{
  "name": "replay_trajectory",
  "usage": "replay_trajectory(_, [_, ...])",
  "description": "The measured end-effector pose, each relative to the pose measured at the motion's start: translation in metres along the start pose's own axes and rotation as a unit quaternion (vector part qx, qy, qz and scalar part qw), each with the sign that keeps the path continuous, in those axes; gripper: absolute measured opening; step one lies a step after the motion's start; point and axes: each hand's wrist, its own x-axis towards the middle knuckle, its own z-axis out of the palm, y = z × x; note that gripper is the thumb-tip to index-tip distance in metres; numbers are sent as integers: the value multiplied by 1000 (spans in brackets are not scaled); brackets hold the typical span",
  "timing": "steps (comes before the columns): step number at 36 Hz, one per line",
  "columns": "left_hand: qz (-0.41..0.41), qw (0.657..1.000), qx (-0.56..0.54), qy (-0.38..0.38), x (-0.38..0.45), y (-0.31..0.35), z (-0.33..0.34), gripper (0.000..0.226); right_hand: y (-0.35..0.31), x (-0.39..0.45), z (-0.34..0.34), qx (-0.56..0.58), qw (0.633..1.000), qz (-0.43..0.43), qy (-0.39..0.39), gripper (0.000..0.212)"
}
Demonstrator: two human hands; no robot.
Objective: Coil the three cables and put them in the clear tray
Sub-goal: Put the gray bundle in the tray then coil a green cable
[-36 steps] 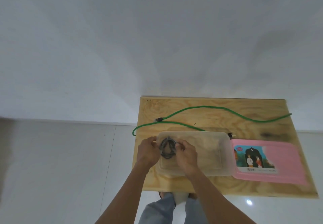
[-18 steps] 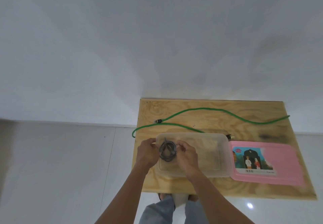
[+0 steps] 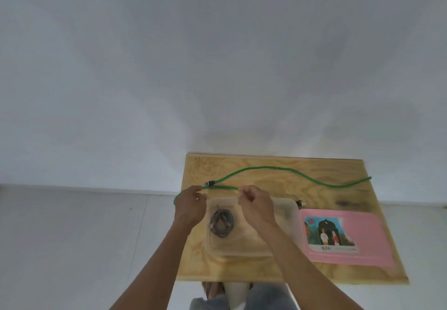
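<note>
- Both my hands are on the green cable point(image 3: 266, 170). My left hand point(image 3: 191, 207) pinches it near its bend at the bench's point(image 3: 242, 273) left edge, and my right hand point(image 3: 256, 204) is closed on the same run a little way to the right, fingers curled so I cannot see the contact itself.
- The stretch between my hands lies taut and nearly straight, just beyond the tray point(image 3: 242, 251). The black plug point(image 3: 210, 183) sits just past my left fingers.
- The grey coil point(image 3: 221, 221) lies in the tray's left end, just below and between my hands. So one cable is in; I judge the green one is the step in hand.
- To do it well I would keep the left hand as the anchor and have the right feed loops into it, each about the size of the grey coil so it fits the tray.
- The long tail runs away to the right, well beyond my right hand. I should draw it in gently so it doesn't whip or snag the pink lid point(image 3: 346, 236).
- Let the cable roll between my fingers on each loop, so it doesn't twist and spring open.
- A dark end point(image 3: 300, 203) shows just right of my right hand, behind the tray; possibly the third cable, I cannot tell.
</note>
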Motion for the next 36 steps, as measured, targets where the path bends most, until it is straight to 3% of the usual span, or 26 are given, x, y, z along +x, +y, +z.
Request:
replay_trajectory(14, [49,994,100,-22,63,20,28,31,-4,85,3,-180,979,-61,-78,21])
replay_trajectory(22, [53,973,218,-58,96,36,57,39,8,133,6,-264,949,-87,-145,45])
replay_trajectory(29, [66,945,310,-80,110,44,70,33,12,155,9,-300,927,-122,-187,30])
replay_trajectory(36, [93,966,236,-49,109,56,59,23,-14,154,-13,-296,927,-157,-170,22])
